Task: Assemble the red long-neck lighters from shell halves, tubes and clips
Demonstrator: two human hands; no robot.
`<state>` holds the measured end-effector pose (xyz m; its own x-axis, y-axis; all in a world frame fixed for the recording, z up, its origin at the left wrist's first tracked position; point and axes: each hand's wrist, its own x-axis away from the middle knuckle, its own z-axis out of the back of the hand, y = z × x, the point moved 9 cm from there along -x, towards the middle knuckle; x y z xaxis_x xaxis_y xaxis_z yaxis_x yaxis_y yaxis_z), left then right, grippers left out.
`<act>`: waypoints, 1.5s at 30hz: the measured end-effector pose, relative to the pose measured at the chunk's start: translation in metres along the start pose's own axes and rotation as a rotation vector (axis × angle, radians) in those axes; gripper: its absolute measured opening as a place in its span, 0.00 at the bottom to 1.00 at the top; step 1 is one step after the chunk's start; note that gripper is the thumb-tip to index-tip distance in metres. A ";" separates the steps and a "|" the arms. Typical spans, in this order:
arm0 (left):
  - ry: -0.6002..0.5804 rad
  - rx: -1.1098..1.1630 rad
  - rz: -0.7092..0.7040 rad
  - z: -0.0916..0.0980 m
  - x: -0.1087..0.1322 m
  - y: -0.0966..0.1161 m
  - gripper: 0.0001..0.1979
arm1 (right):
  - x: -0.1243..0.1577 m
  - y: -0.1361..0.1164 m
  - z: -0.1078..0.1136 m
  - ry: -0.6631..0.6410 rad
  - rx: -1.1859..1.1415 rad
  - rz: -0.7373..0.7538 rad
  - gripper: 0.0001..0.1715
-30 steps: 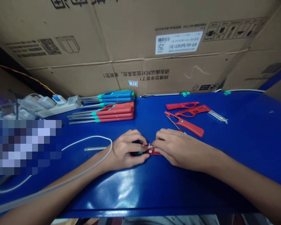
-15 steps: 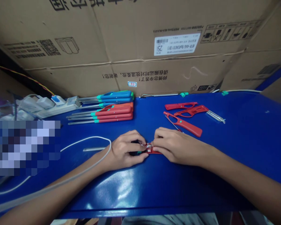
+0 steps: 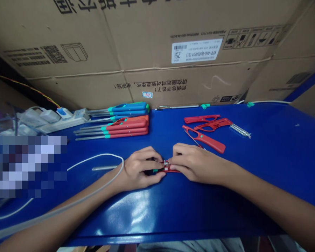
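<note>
Both hands meet at the middle of the blue table (image 3: 265, 157). My left hand (image 3: 141, 169) is curled, its fingers pinched on the left end of a red lighter shell (image 3: 170, 170) that carries small metal parts. From the right, my right hand (image 3: 194, 162) presses closed fingers down onto the same shell. A thin metal tube (image 3: 105, 168) lies on the table just left of my left wrist.
Finished long lighters, red and blue (image 3: 126, 122), are stacked at the back left. Loose red shell halves (image 3: 207, 129) lie behind my right hand. A white cable (image 3: 94, 159) loops at the left beside a power strip (image 3: 55, 119). Cardboard boxes (image 3: 157, 52) wall the back.
Both hands stay on the red shell; only small finger shifts at the metal parts. The view has drifted slightly.
</note>
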<state>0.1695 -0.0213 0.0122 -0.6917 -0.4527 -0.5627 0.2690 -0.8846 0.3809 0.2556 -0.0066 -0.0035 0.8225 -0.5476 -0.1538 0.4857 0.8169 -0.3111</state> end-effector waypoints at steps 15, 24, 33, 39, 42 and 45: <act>-0.009 -0.016 -0.011 0.002 -0.001 0.001 0.03 | 0.009 0.037 0.010 -0.237 -0.255 -0.216 0.11; -0.008 -0.017 -0.009 0.001 -0.001 0.001 0.03 | 0.007 0.051 -0.002 -0.212 -0.364 -0.304 0.09; -0.024 -0.017 -0.010 -0.001 -0.003 0.001 0.03 | 0.006 0.053 -0.005 -0.183 -0.399 -0.350 0.11; -0.028 -0.020 -0.013 -0.002 -0.003 0.001 0.04 | 0.005 0.052 -0.003 -0.143 -0.391 -0.375 0.14; -0.027 -0.017 -0.011 -0.001 -0.002 0.001 0.04 | 0.004 0.052 -0.004 -0.160 -0.385 -0.365 0.12; -0.021 -0.013 -0.010 -0.001 -0.003 0.000 0.03 | 0.005 0.052 -0.004 -0.186 -0.378 -0.358 0.08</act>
<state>0.1722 -0.0206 0.0130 -0.7083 -0.4410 -0.5512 0.2704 -0.8908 0.3652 0.2840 0.0327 -0.0242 0.6807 -0.7099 0.1811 0.6328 0.4450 -0.6337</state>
